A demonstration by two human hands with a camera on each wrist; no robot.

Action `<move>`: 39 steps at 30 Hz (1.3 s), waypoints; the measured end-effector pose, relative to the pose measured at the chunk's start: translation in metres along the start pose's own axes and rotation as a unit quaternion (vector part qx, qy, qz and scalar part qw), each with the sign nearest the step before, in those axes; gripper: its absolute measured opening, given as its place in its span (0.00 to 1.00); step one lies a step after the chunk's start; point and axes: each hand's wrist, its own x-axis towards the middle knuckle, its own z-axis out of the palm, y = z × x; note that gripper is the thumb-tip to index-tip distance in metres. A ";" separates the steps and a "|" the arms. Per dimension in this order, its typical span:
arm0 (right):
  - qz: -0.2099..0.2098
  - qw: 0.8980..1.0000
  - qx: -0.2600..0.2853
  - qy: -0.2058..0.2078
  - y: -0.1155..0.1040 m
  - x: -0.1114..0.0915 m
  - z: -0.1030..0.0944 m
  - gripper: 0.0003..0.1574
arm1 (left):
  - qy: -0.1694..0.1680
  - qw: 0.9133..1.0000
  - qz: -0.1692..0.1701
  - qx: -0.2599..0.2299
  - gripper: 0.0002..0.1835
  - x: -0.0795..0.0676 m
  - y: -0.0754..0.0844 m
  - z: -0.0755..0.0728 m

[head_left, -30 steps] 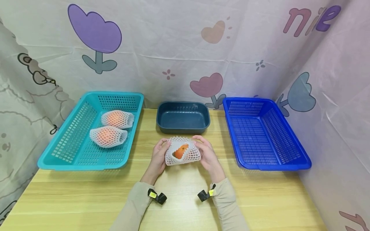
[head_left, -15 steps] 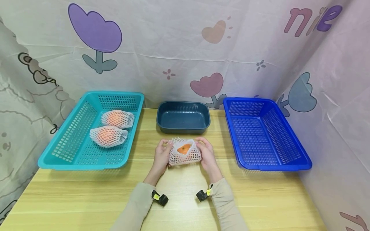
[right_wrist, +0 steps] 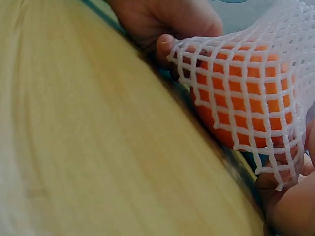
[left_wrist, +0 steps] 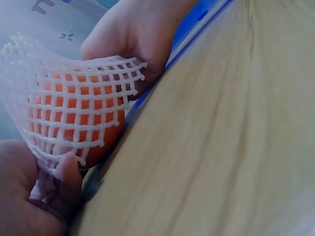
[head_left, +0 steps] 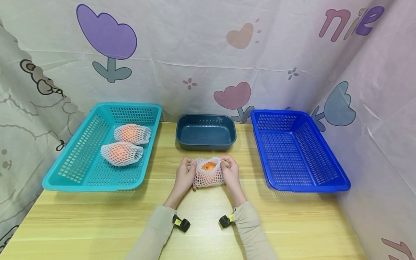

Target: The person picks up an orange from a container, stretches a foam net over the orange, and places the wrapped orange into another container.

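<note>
In the head view, a white foam net sleeve (head_left: pixel 208 178) is stretched around a round orange fruit (head_left: pixel 209 166), whose top shows through the sleeve's open mouth. My left hand (head_left: pixel 185 176) pinches the net's left side between thumb and fingers. On the opposite side my right hand (head_left: pixel 231 174) pinches the net's edge. Seen from the left wrist, the fruit (left_wrist: pixel 114 135) bulges out past the net's lower edge, close over the table. The right wrist view shows the net (right_wrist: pixel 251 93) spread between both hands, with the fruit's lower side bare.
A teal basket (head_left: pixel 97 187) at left holds two net-wrapped fruits (head_left: pixel 121 153). Behind my hands stands a dark blue-green tub (head_left: pixel 206 147), with a blue basket (head_left: pixel 308 187) to the right. A printed cloth (head_left: pixel 195 43) hangs behind and along the sides of the wooden table (head_left: pixel 201 234).
Both hands have drawn slightly closer together and shifted their grip along the net. The sleeve's mouth has turned and widened into a rounder opening above the fruit.
</note>
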 end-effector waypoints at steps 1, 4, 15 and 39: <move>-0.006 1.000 -0.014 0.000 -0.002 -0.002 0.001 0.11 | 0.000 1.000 0.001 0.008 0.08 0.000 0.000 0.000; -0.025 0.999 -0.047 0.001 0.002 0.000 0.001 0.11 | 0.004 0.999 0.017 0.045 0.07 -0.001 0.000 0.001; -0.088 0.988 -0.128 0.023 0.018 0.004 0.001 0.10 | 0.065 0.956 0.150 0.244 0.06 0.000 -0.005 0.001; -0.099 0.982 -0.158 0.022 0.014 -0.002 -0.001 0.08 | -0.147 0.965 0.213 -0.054 0.25 -0.007 -0.003 0.000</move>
